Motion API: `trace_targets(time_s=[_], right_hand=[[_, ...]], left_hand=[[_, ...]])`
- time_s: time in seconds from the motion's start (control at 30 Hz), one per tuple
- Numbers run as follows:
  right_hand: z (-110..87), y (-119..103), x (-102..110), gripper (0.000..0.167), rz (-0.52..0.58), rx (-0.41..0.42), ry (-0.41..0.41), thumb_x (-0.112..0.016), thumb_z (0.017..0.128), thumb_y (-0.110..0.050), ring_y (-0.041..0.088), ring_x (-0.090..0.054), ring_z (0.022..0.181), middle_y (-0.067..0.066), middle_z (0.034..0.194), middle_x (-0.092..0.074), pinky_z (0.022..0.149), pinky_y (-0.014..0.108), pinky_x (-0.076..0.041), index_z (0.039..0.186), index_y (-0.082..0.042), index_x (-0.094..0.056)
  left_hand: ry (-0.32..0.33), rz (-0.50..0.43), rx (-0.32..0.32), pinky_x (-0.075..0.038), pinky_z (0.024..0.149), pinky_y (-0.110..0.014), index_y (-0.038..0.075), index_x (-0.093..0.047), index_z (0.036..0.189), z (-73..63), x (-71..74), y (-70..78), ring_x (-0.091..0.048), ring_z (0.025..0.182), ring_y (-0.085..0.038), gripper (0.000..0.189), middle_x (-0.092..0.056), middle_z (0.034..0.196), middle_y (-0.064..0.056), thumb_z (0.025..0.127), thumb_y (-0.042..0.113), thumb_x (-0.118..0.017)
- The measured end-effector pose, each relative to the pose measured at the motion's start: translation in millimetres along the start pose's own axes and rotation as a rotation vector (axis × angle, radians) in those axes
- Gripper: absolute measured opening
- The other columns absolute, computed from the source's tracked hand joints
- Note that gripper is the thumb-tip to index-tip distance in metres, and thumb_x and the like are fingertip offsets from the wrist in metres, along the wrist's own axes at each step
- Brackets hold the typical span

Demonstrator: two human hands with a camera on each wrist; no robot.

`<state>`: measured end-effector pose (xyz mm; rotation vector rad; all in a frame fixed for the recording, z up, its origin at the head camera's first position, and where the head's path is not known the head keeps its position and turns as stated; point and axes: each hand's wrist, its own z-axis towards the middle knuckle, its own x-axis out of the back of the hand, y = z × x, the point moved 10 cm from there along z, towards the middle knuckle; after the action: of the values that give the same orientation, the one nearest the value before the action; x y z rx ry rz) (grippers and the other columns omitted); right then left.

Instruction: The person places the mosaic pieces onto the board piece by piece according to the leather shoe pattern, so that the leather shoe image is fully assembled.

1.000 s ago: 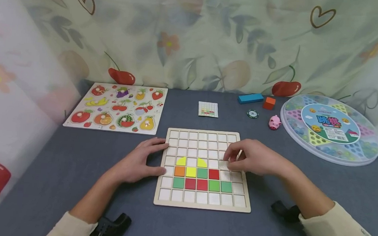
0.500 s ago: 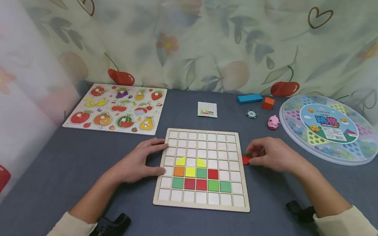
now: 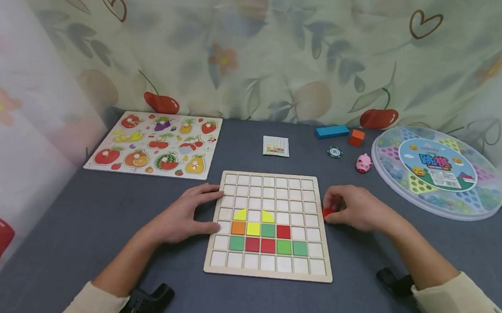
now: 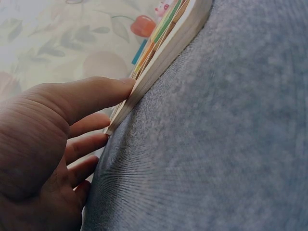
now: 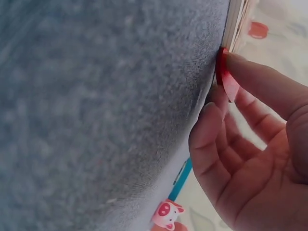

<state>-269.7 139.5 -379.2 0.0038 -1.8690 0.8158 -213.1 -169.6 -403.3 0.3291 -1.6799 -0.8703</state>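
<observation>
A pale wooden grid board (image 3: 268, 274) lies flat on the dark cloth, with orange, yellow, green and red tiles in its lower middle cells. Two yellow quarter-round tiles, one of them this yellow tile (image 3: 268, 217), sit above the coloured rows. My left hand (image 3: 184, 215) rests at the board's left edge, thumb and fingertips against the rim, as the left wrist view also shows. Just off the right edge, my right hand (image 3: 353, 209) pinches a red tile (image 5: 227, 74) with a curved side between thumb and fingers. Part of that tile is hidden by the fingers.
A small pattern card (image 3: 276, 146) lies behind the board. At back left is a fruit peg puzzle (image 3: 168, 145). Toward the right lie a blue block (image 3: 332, 132), an orange cube (image 3: 356, 138), a poker chip (image 3: 334, 152), a pink pig (image 3: 363, 163) and a round game board (image 3: 437, 205).
My right hand has moved off the board's right cells to beside its right edge, where the red tile shows at its fingers. My left hand has stayed at the left edge.
</observation>
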Motion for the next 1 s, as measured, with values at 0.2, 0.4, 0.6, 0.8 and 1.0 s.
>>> trace_targets(time_s=[0.2, 0.4, 0.6, 0.8, 1.0], right_hand=[[-3.3, -1.8, 0.8, 0.011, 0.118, -0.004, 0.006, -0.077, 0.093, -0.018, 0.019, -0.057, 0.081, 0.001, 0.093, -0.067, 0.068, 0.031, -0.051, 0.104, -0.015, -0.076], [-0.6, -17.0, -2.7, 0.028, 0.213, 0.048, 0.003, -0.079, 0.092, -0.021, 0.018, -0.063, 0.075, 0.004, 0.093, -0.068, 0.066, 0.028, -0.056, 0.116, -0.007, -0.073], [4.4, -31.9, -10.0, 0.019, 0.281, 0.092, -0.020, -0.081, 0.091, -0.020, 0.018, -0.064, 0.070, 0.003, 0.086, -0.069, 0.065, 0.028, -0.056, 0.103, -0.008, -0.074], [7.5, -42.5, -26.1, 0.020, 0.298, 0.105, -0.132, -0.076, 0.095, -0.018, 0.017, -0.065, 0.074, 0.002, 0.094, -0.075, 0.067, 0.027, -0.057, 0.111, -0.007, -0.080], [11.0, -45.9, -32.0, 0.019, 0.209, 0.097, -0.137, -0.079, 0.091, -0.018, 0.016, -0.063, 0.075, -0.001, 0.083, -0.069, 0.067, 0.026, -0.052, 0.108, -0.010, -0.074]], left_hand=[[-0.003, 0.002, -0.012, -0.032, 0.115, -0.068, 0.009, -0.049, 0.154, 1.0, 0.7, 2.2, -0.023, 0.154, -0.043, 0.076, -0.035, 0.165, -0.016, 0.090, 0.036, -0.079], [-0.001, 0.006, 0.003, -0.031, 0.116, -0.068, 0.009, -0.048, 0.155, 1.7, 1.2, 0.0, -0.022, 0.155, -0.041, 0.076, -0.034, 0.166, -0.015, 0.090, 0.034, -0.079], [0.002, 0.002, 0.011, -0.031, 0.116, -0.067, 0.010, -0.048, 0.155, 1.4, 0.1, -2.7, -0.022, 0.155, -0.040, 0.076, -0.033, 0.166, -0.014, 0.090, 0.033, -0.080], [0.006, 0.008, -0.004, -0.031, 0.115, -0.068, 0.009, -0.049, 0.155, 0.3, -0.3, -2.2, -0.022, 0.155, -0.042, 0.076, -0.033, 0.166, -0.015, 0.090, 0.034, -0.079], [0.003, 0.008, 0.002, -0.030, 0.116, -0.068, 0.010, -0.048, 0.155, -0.4, -0.3, -1.6, -0.021, 0.155, -0.041, 0.076, -0.033, 0.166, -0.014, 0.090, 0.035, -0.079]])
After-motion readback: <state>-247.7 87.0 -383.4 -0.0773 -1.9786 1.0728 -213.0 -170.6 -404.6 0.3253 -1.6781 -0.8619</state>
